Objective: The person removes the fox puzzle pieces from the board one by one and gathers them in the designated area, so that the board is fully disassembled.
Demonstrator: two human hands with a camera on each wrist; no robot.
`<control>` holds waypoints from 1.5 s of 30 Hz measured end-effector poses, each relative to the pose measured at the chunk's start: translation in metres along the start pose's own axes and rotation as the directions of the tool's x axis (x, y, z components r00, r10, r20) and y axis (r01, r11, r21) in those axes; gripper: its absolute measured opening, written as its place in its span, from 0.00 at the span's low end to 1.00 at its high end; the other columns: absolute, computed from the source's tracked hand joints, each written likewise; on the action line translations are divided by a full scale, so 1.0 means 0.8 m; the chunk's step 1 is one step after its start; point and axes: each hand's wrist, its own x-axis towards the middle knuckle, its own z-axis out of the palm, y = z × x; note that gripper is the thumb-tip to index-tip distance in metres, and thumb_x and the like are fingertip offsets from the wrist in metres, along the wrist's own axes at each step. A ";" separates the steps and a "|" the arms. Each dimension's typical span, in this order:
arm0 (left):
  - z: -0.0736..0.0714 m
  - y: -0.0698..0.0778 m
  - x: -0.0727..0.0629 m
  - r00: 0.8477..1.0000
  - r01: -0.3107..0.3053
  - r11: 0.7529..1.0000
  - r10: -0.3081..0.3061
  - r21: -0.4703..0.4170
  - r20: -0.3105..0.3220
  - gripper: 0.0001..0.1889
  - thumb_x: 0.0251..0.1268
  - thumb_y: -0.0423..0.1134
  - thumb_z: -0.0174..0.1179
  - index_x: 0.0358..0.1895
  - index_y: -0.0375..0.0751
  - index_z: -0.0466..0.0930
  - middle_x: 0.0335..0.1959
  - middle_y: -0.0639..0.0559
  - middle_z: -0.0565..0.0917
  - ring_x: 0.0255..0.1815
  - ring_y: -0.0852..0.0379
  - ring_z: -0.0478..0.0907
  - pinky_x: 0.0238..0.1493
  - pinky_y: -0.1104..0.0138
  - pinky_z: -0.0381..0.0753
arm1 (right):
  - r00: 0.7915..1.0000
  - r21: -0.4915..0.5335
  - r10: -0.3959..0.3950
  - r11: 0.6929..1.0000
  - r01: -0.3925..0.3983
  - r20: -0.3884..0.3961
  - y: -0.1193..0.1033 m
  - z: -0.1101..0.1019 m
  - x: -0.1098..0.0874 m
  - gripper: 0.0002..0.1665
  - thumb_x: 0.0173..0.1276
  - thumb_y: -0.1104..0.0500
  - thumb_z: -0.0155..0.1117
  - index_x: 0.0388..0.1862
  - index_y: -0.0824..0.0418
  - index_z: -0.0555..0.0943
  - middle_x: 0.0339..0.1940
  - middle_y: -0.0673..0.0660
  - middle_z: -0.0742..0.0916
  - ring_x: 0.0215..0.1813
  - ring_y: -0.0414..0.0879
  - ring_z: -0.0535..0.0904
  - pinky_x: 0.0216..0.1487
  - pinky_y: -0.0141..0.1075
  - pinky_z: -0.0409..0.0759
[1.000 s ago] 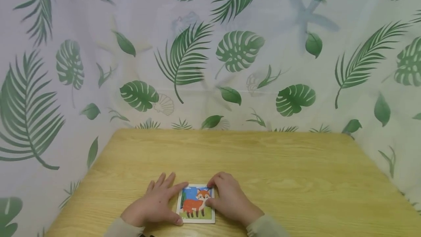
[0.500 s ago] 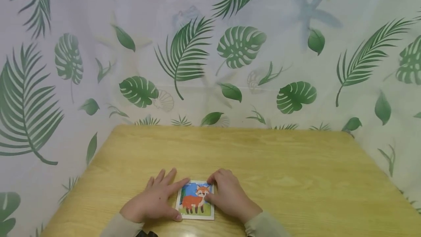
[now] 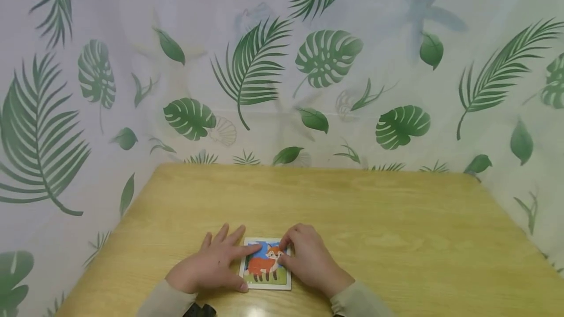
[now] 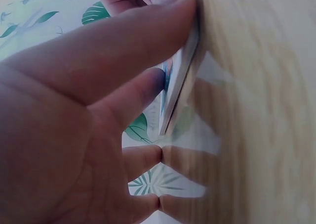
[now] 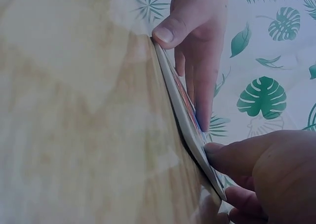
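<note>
A small square fox picture board [image 3: 263,269] with a white border lies on the wooden table, its near edge toward the person. My left hand [image 3: 213,263] rests at its left side with fingers spread. The left index finger reaches over the blue sky of the picture, and the thumb touches the lower left corner. At the right edge my right hand [image 3: 314,260] pinches the board, thumb on the picture face and curled fingers at the upper right corner. The board's thin pale side [image 5: 185,120] shows in the right wrist view, close along the tabletop.
The light wooden table [image 3: 352,209] stretches beyond and to both sides of the board. A white curtain [image 3: 273,77] printed with green leaves stands behind and beside it. A dark band [image 3: 200,310] sits at the left wrist.
My left index finger has moved from the board's upper left corner inward onto the picture. The right hand keeps its place at the right edge. The head view has shifted slightly.
</note>
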 end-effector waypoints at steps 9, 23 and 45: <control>-0.006 0.001 0.007 1.000 0.009 1.000 -0.009 -0.019 0.010 0.46 0.50 0.62 0.74 0.76 0.67 0.67 0.82 0.40 0.48 0.79 0.26 0.34 0.68 0.26 0.35 | 0.998 -0.210 -0.061 0.976 0.059 -0.003 0.000 -0.015 -0.001 0.18 0.60 0.45 0.75 0.45 0.53 0.89 0.46 0.48 0.81 0.51 0.48 0.75 0.54 0.47 0.78; -0.007 -0.001 0.007 1.000 0.019 1.000 -0.018 -0.014 0.015 0.45 0.50 0.62 0.74 0.76 0.67 0.67 0.82 0.40 0.48 0.79 0.26 0.33 0.67 0.26 0.35 | 0.992 -0.210 -0.074 0.973 0.093 0.100 -0.005 -0.022 0.007 0.20 0.64 0.43 0.73 0.49 0.53 0.88 0.47 0.50 0.82 0.48 0.48 0.75 0.51 0.47 0.77; -0.002 -0.001 0.003 1.000 0.023 0.999 -0.023 -0.026 0.016 0.46 0.48 0.61 0.75 0.75 0.67 0.68 0.82 0.41 0.49 0.79 0.26 0.34 0.68 0.26 0.34 | 0.988 0.162 0.121 0.977 -0.135 0.097 0.000 -0.001 0.018 0.09 0.67 0.56 0.72 0.42 0.53 0.81 0.34 0.45 0.81 0.36 0.42 0.76 0.38 0.38 0.77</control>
